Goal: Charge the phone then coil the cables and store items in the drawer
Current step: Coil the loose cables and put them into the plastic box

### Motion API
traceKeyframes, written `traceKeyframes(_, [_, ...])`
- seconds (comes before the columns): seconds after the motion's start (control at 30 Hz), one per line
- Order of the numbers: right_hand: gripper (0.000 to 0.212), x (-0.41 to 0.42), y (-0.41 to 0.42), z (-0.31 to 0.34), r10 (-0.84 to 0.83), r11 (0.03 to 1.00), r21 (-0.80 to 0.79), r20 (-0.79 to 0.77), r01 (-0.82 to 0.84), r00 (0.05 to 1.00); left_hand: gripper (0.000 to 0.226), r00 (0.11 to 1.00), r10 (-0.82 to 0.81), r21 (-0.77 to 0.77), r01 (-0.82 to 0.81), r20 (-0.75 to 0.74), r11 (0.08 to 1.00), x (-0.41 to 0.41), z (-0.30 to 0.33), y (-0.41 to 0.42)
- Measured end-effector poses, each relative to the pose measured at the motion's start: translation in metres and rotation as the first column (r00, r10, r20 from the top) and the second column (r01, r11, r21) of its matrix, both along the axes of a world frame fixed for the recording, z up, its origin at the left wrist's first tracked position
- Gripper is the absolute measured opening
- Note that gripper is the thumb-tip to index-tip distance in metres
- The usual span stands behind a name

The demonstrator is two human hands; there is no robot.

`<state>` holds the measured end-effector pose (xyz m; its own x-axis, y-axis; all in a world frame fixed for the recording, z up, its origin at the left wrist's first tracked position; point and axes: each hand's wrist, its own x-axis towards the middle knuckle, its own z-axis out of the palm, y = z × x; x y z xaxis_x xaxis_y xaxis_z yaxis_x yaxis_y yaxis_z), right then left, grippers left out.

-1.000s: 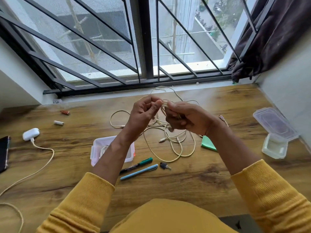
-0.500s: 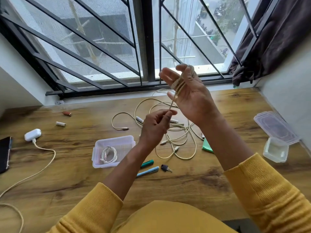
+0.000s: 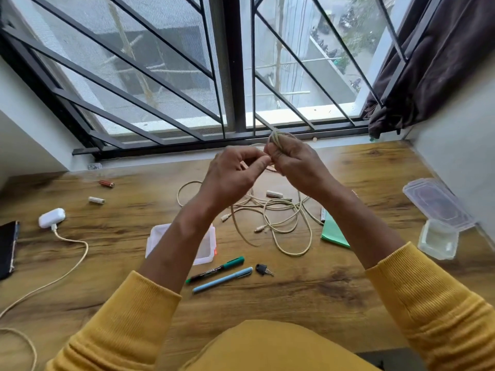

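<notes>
Wooden table, loose cables, pens, key, charger, containers

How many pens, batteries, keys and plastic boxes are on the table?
Pens: 2, a green-capped marker and a blue pen
Batteries: 3, one red, two white
Keys: 1, black-headed key
Plastic boxes: 2, one by the left arm, one at the right
Total: 8
</notes>
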<state>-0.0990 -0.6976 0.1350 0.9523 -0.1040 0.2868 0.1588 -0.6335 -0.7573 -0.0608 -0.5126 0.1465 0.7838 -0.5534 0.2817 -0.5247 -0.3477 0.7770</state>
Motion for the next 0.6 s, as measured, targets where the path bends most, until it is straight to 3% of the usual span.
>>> traceKeyframes(0.13, [0.06, -0.01, 0.001, 0.009, 0.086, 0.996, -0.003, -0.184, -0.089, 0.979, 0.015, 0.993, -0.116, 0.058, 0.118, -0.028, 0.991, 0.014, 0.015, 0.012])
traceKeyframes(0.2, [0.074, -0.013, 0.002, 0.011, 0.18, 0.982, 0.118, -0.304, -0.15, 0.936, 0.016, 0.983, -0.18, 0.117, 0.185, -0.046, 0.976, 0.017, 0.02, 0.017])
traceKeyframes(0.33, [0.077, -0.02, 0.003, 0.009, 0.44, 0.884, 0.371, -0.455, -0.284, 0.774, 0.012, 0.982, -0.169, 0.261, 0.141, 0.087, 0.955, 0.025, 0.02, 0.027])
traceKeyframes(0.5, [0.057, -0.024, 0.003, 0.011, 0.646, 0.719, 0.604, -0.398, -0.345, 0.651, 0.007, 0.982, -0.15, 0.15, 0.132, 0.115, 0.98, 0.022, 0.008, 0.033])
traceKeyframes(0.6, [0.032, -0.024, 0.001, 0.012, 0.697, 0.587, 0.731, -0.237, -0.348, 0.677, 0.011, 0.987, -0.072, 0.059, 0.064, 0.146, 0.996, 0.015, 0.002, 0.034])
